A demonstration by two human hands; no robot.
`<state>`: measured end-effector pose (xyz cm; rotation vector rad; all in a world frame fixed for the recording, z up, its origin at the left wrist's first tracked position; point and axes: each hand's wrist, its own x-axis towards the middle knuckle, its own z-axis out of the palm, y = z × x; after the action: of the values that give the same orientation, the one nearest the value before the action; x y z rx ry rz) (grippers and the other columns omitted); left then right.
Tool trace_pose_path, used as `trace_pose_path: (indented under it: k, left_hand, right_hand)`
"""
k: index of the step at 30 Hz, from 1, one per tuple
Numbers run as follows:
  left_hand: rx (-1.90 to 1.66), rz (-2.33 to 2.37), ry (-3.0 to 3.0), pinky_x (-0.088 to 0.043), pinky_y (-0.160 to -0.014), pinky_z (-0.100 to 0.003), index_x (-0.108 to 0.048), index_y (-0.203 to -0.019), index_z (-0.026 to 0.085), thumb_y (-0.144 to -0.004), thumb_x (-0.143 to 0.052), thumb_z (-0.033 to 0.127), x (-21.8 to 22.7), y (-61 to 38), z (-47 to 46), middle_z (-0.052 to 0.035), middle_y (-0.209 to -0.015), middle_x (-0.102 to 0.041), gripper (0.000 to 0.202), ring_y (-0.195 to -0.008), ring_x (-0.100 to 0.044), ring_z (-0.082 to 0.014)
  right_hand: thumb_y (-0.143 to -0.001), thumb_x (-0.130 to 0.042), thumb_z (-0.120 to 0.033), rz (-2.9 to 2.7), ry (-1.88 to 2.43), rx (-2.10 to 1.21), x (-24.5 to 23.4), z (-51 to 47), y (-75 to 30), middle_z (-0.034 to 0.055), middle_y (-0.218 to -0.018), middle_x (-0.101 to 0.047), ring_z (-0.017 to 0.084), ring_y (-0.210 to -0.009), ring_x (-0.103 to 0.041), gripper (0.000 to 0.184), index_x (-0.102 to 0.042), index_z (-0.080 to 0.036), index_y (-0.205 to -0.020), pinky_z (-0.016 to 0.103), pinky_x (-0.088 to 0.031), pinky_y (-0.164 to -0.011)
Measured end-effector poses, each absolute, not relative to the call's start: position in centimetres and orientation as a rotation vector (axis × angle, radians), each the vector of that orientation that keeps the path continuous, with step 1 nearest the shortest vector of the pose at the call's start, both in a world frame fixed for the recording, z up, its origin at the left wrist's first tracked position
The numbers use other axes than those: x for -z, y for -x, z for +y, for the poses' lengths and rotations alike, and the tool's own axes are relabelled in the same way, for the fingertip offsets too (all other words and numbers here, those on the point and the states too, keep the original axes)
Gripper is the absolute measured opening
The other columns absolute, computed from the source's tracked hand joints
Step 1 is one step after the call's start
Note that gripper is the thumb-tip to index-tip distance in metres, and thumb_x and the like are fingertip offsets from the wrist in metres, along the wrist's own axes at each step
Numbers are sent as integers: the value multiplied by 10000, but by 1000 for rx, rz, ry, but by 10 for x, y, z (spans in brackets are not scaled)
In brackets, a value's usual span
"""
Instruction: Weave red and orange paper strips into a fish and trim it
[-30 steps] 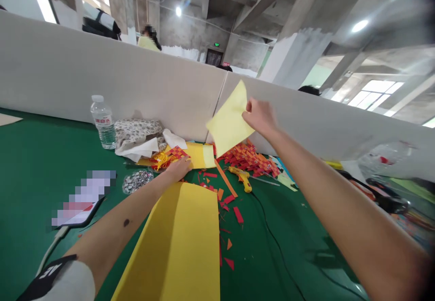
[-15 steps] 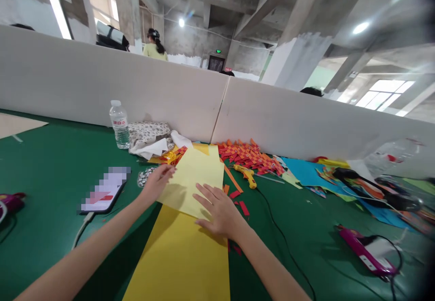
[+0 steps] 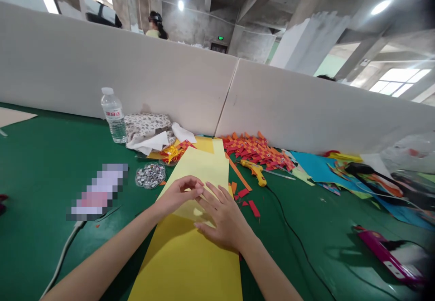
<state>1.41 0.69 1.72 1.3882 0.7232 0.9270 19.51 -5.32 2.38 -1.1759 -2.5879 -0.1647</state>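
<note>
My left hand (image 3: 180, 195) is over the pale yellow paper (image 3: 204, 167), fingers curled and thumb and fingertips pressed together beside the fingers of my right hand. Whatever is in that pinch, if anything, is hidden. My right hand (image 3: 222, 215) lies palm down with its fingers stretched out and slightly apart, across the lower part of the pale sheet. Beneath, a deeper yellow sheet (image 3: 190, 260) runs toward me. Close to the left hand sits a round clear container of googly eyes (image 3: 150, 176).
A yellow glue gun (image 3: 254, 172) trails its cord over the green table (image 3: 295, 264). Behind it are red and orange woven paper pieces (image 3: 254, 149). A water bottle (image 3: 114, 117), a phone (image 3: 100, 191), blue paper (image 3: 314, 165) and a purple power strip (image 3: 387, 255) lie around. A white partition (image 3: 163, 79) stands behind.
My left hand has moved from the pale sheet's left edge in toward my right hand, and its fingers have curled. The view has shifted slightly; the right hand stays over the paper.
</note>
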Motion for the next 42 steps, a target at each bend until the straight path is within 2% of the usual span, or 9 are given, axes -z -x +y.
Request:
trace_pose_path:
  k: [5, 9, 12, 17, 22, 28, 35, 38, 42]
  left_hand:
    - [-967, 771, -1330, -374, -547, -194, -482, -690, 166, -680, -686, 328, -12, -19, 2, 61, -612, -454, 261, -561, -448, -73]
    - [-939, 800, -1357, -366, -524, -190, -426, -666, 179, -645, -721, 319, -11, -18, 1, 82, -560, -430, 327, -518, -422, -65]
    - [-863, 766, -1447, -410, -584, -211, -478, -730, 176, -625, -742, 295, -15, -15, 0, 60, -631, -491, 309, -581, -474, -81]
    - [-871, 658, -1486, -428, -670, -234, -559, -852, 174, -746, -646, 333, -11, -16, -5, 6, -759, -565, 210, -715, -532, -117]
    - [-953, 633, -1377, -396, -587, -198, -541, -810, 164, -758, -640, 333, -2, -21, -9, 24, -690, -528, 202, -642, -500, -93]
    - [-1006, 774, -1374, -380, -538, -191, -501, -687, 152, -686, -705, 311, -9, -23, -15, 46, -577, -497, 259, -562, -461, -80]
    - [-690, 572, -1312, -414, -585, -193, -600, -757, 130, -663, -732, 237, -21, -6, -2, 35, -612, -554, 194, -578, -514, -74]
    - [-663, 534, -1291, -435, -638, -195, -638, -810, 134, -648, -739, 190, -20, -2, 1, 20, -672, -601, 199, -633, -551, -80]
    - [-696, 540, -1240, -451, -674, -204, -659, -840, 137, -648, -737, 181, -18, -3, -1, 8, -713, -629, 212, -680, -578, -94]
  right_hand:
    - [-857, -447, -453, -2650, 1121, 128, -22, -56, -189, 60, -1405, -399, 256, -1345, -243, 566, -362, -213, -1362, 501, -227, -1083]
    - [-871, -425, -442, -2632, 1120, 122, -18, -57, -188, 37, -1360, -462, 239, -1346, -244, 491, -444, -217, -1307, 485, -197, -1099]
    - [-881, -401, -445, -2638, 1142, 106, -18, -59, -190, 22, -1391, -418, 240, -1347, -240, 493, -439, -212, -1314, 469, -177, -1107]
    - [-863, -422, -439, -2651, 1162, 73, -21, -58, -190, 20, -1425, -364, 247, -1353, -221, 544, -378, -215, -1357, 469, -162, -1109]
    - [-839, -460, -406, -2653, 1139, 72, -20, -57, -188, 36, -1387, -427, 237, -1354, -219, 546, -393, -216, -1346, 468, -162, -1108]
    - [-866, -446, -361, -2642, 1100, 142, -21, -61, -189, 18, -1324, -507, 213, -1341, -257, 436, -463, -245, -1286, 469, -173, -1106]
    - [-856, -482, -382, -2572, 995, 189, -24, -65, -190, 18, -1251, -573, 222, -1252, -394, 370, -536, -248, -1196, 452, -229, -1079]
    - [-856, -477, -367, -2584, 982, 238, -25, -65, -193, 26, -1302, -530, 232, -1233, -408, 372, -534, -225, -1195, 453, -246, -1062]
    - [-862, -454, -352, -2612, 982, 254, -28, -66, -195, 10, -1419, -377, 238, -1256, -374, 415, -476, -226, -1257, 457, -242, -1055]
